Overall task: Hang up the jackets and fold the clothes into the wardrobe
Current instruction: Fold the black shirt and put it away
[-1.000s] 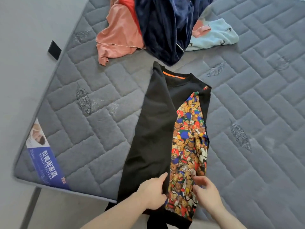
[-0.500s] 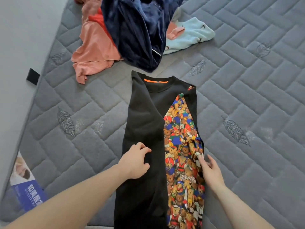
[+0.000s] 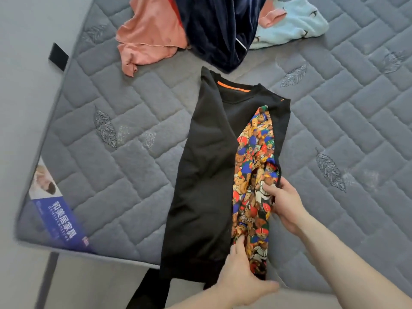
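Step in hand — folding black sweatshirt (image 3: 207, 175), flat on mattress (image 3: 133, 175) near front edge. Right hand (image 3: 287, 204) pinches bear-print sleeve (image 3: 254, 175); left hand (image 3: 240, 277) presses hem, fingers straight. Next, likely: tuck sleeve inward, fold hem toward collar.

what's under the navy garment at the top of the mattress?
The navy garment lies over part of the salmon-pink garment on one side and the light blue fleece on the other. Beneath it, only grey mattress shows at its edge; anything else is covered.
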`<state>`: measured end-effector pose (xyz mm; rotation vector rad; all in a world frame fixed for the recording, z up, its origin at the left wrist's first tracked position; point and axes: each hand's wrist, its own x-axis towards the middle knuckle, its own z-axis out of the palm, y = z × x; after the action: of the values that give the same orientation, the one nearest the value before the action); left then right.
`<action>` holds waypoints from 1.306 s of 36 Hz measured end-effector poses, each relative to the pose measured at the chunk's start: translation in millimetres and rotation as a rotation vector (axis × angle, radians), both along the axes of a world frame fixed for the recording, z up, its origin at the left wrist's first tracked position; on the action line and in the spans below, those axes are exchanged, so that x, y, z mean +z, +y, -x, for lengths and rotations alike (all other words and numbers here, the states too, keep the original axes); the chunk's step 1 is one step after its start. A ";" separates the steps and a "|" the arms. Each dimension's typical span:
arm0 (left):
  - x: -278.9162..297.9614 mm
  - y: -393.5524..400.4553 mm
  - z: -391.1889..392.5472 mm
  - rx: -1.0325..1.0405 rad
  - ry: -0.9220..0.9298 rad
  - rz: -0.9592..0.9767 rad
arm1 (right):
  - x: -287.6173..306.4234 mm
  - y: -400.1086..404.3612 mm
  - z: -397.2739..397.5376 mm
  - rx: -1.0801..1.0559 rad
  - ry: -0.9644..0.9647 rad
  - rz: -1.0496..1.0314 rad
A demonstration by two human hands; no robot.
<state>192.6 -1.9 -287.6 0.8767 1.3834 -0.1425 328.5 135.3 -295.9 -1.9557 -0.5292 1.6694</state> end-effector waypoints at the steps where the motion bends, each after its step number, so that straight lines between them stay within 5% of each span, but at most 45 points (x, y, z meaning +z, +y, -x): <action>1: -3.0 0.9 -6.8 0.114 0.057 0.017 | 5.6 0.9 6.6 0.026 -0.020 -0.021; 5: -14.8 11.2 -16.9 0.371 0.216 -0.009 | 23.1 0.5 31.1 0.118 -0.113 -0.139; 15: -4.5 20.4 65.4 0.727 -0.229 0.353 | 39.7 10.4 128.6 0.507 -0.255 -0.461; 24: -13.0 11.9 110.0 0.977 -0.245 0.603 | -26.1 3.3 211.6 0.905 -0.361 -0.291; 31: -28.7 4.2 121.0 0.879 -0.141 0.420 | -29.1 5.8 195.8 0.827 -0.159 -0.195; 35: -29.5 9.5 132.6 0.891 -0.127 0.403 | -2.7 -9.0 158.2 0.739 -0.361 -0.287; 42: -35.8 10.6 157.7 0.853 -0.148 0.413 | 13.3 -102.7 104.3 1.129 -0.445 -0.002; 47: -48.1 30.6 178.3 0.728 -0.067 0.314 | 17.1 -133.1 131.5 1.143 -0.405 0.004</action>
<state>14.4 28.7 -335.8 0.0871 1.4855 0.2232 197.0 2.2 -278.7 -2.1200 -2.0842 1.7724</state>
